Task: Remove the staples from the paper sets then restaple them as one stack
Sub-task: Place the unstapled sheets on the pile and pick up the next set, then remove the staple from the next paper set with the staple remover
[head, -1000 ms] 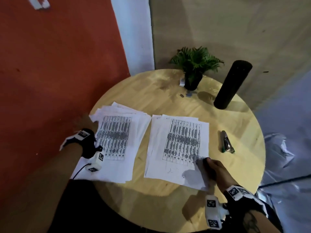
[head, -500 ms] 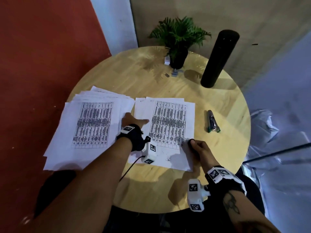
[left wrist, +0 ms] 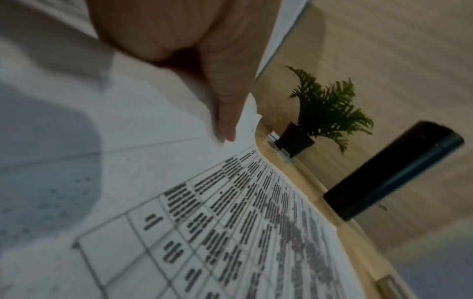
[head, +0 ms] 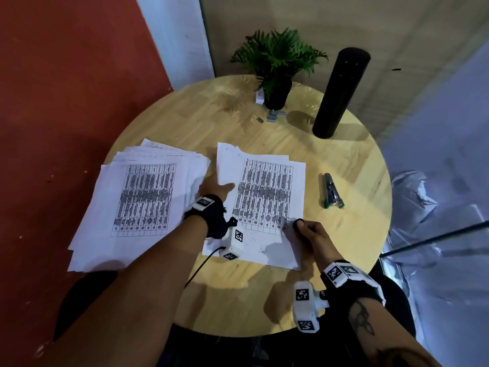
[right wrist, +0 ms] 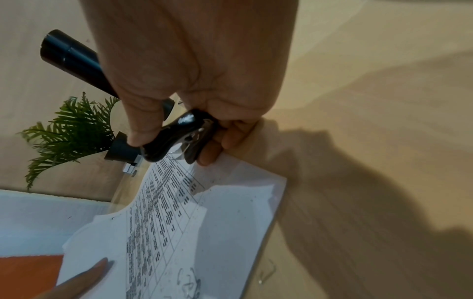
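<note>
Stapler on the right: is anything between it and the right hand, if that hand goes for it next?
Nothing lies on the bare table between the right hand and the stapler. But that hand already grips the black staple remover, so it would have to put that down first.

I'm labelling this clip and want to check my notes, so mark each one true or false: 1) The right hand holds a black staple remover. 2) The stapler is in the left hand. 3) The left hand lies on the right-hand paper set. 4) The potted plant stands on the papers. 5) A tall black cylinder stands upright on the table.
1) True: the right hand grips the black staple remover.
2) False: the stapler lies on the table, untouched.
3) True: the left hand rests on the right-hand paper set.
4) False: the potted plant stands on bare wood, beyond the papers.
5) True: the black cylinder is upright.
</note>
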A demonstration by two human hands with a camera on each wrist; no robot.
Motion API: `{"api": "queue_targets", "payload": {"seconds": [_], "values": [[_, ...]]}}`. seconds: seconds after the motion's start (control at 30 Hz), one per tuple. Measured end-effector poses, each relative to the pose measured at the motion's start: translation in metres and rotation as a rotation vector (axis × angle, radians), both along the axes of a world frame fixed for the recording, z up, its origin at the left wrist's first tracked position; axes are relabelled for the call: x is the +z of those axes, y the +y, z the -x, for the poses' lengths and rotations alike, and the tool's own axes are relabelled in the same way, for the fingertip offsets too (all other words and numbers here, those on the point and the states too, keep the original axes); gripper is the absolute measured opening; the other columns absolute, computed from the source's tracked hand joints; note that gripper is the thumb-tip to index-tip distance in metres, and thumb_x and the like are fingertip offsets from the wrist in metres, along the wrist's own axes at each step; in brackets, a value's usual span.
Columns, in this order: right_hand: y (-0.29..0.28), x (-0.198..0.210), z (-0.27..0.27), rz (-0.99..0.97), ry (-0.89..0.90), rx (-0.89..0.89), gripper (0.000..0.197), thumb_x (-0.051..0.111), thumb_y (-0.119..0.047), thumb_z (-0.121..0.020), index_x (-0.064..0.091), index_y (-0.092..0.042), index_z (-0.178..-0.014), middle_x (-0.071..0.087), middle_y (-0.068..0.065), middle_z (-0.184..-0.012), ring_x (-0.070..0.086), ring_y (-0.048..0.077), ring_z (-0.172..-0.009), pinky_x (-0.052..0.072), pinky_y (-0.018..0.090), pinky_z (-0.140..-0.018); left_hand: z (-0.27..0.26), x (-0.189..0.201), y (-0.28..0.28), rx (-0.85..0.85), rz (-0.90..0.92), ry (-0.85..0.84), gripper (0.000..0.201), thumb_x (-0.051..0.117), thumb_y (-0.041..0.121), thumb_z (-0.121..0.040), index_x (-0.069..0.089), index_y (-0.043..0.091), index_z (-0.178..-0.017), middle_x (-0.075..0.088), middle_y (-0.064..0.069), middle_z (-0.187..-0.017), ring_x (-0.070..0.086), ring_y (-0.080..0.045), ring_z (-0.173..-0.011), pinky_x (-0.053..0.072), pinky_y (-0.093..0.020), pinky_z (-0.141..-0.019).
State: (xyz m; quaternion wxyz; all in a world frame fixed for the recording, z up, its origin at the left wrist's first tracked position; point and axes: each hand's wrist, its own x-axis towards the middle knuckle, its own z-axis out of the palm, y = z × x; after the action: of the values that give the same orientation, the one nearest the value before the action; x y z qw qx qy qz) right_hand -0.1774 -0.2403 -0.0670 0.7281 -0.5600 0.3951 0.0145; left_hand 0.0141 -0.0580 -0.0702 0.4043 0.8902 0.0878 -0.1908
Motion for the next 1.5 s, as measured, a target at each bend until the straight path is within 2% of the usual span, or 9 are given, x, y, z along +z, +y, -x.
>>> {"api": "queue_targets", "payload": {"seconds": [0.07,0.2,0.43,0.63,0.77,0.83,1.07,1.27,1.5], "values": [[0.0,0.0,0.0,-0.014,-0.002,-0.007,0.009,0.058,-0.016,-0.091,0.052,-0.013,-0.084,0.059,0.004,-0.083,0.055,0.01,-0.073,0.045,0.009,-0.052,0.003,-0.002,0.003,0.056,0.109,0.091,0.05,0.073,0.018,-0.081,0.056,0.002,-0.125,0.063,-0.009,-0.11,0.06,-0.028,-0.098,0.054,-0.024,-0.062],[-0.002,0.002,-0.001,-0.019,0.014,0.005,0.009,0.059,-0.018,-0.09,0.054,-0.013,-0.085,0.06,0.004,-0.082,0.056,0.013,-0.074,0.045,0.017,-0.057,0.007,-0.006,0.016,0.105,0.299,0.151,0.051,0.079,0.008,-0.073,0.06,0.002,-0.12,0.065,-0.015,-0.117,0.062,-0.029,-0.105,0.05,-0.043,-0.095],[-0.009,0.035,-0.005,-0.036,-0.119,0.016,0.025,0.063,-0.016,-0.085,0.064,-0.009,-0.109,0.069,-0.006,-0.084,0.058,0.009,-0.079,0.037,0.024,-0.066,0.019,0.032,0.037,0.093,0.614,0.058,0.03,0.073,-0.004,-0.074,0.068,0.003,-0.102,0.072,-0.012,-0.094,0.064,-0.03,-0.099,0.049,-0.047,-0.096],[-0.016,0.126,-0.033,-0.074,-0.435,-0.001,0.026,0.068,-0.005,-0.077,0.062,-0.013,-0.101,0.038,-0.009,-0.136,0.05,0.0,-0.082,0.041,0.008,-0.049,0.04,0.096,0.052,0.017,0.79,-0.021,0.02,0.067,-0.008,-0.075,0.066,0.007,-0.089,0.074,0.001,-0.075,0.068,-0.015,-0.069,0.052,-0.035,-0.08],[-0.019,0.182,-0.038,-0.067,-0.591,0.157,0.065,0.094,-0.039,-0.023,0.076,-0.021,-0.082,0.059,-0.004,-0.116,0.065,0.002,-0.083,0.047,0.011,-0.054,0.056,0.133,0.056,-0.059,0.892,-0.043,0.022,0.061,-0.011,-0.079,0.065,0.005,-0.092,0.074,-0.001,-0.077,0.071,-0.014,-0.069,0.057,-0.026,-0.065],[-0.022,0.196,-0.039,-0.069,-0.61,0.221,0.067,0.094,-0.041,-0.014,0.077,-0.023,-0.076,0.071,-0.01,-0.093,0.068,0.002,-0.074,0.049,0.012,-0.053,0.061,0.146,0.06,-0.072,0.909,-0.053,0.021,0.064,-0.01,-0.077,0.065,0.005,-0.092,0.074,0.0,-0.077,0.07,-0.014,-0.07,0.056,-0.027,-0.067],[-0.03,0.224,-0.021,-0.151,-0.694,0.368,0.064,0.095,-0.037,-0.022,0.077,-0.02,-0.081,0.074,0.0,-0.087,0.07,0.012,-0.077,0.05,0.013,-0.056,0.07,0.169,0.075,-0.154,0.975,-0.026,0.073,0.095,0.024,-0.031,0.067,0.003,-0.096,0.074,-0.009,-0.094,0.07,-0.023,-0.088,0.055,-0.037,-0.086],[-0.019,0.251,-0.004,-0.037,-0.691,0.516,0.062,0.094,-0.04,-0.019,0.077,-0.025,-0.077,0.073,-0.004,-0.079,0.067,0.007,-0.063,0.044,0.012,-0.049,0.081,0.191,0.081,-0.166,1.027,-0.065,0.087,0.097,0.035,-0.024,0.066,0.005,-0.1,0.074,-0.007,-0.097,0.07,-0.02,-0.09,0.055,-0.035,-0.088],[-0.016,0.276,0.01,0.058,-0.768,0.514,0.064,0.094,-0.042,-0.017,0.077,-0.028,-0.078,0.074,-0.003,-0.083,0.066,0.008,-0.068,0.05,0.018,-0.06,0.077,0.271,0.102,-0.068,0.889,-0.448,0.023,0.075,0.01,-0.07,0.06,0.017,-0.086,0.068,0.013,-0.064,0.055,0.002,-0.055,0.041,-0.015,-0.057]]}}
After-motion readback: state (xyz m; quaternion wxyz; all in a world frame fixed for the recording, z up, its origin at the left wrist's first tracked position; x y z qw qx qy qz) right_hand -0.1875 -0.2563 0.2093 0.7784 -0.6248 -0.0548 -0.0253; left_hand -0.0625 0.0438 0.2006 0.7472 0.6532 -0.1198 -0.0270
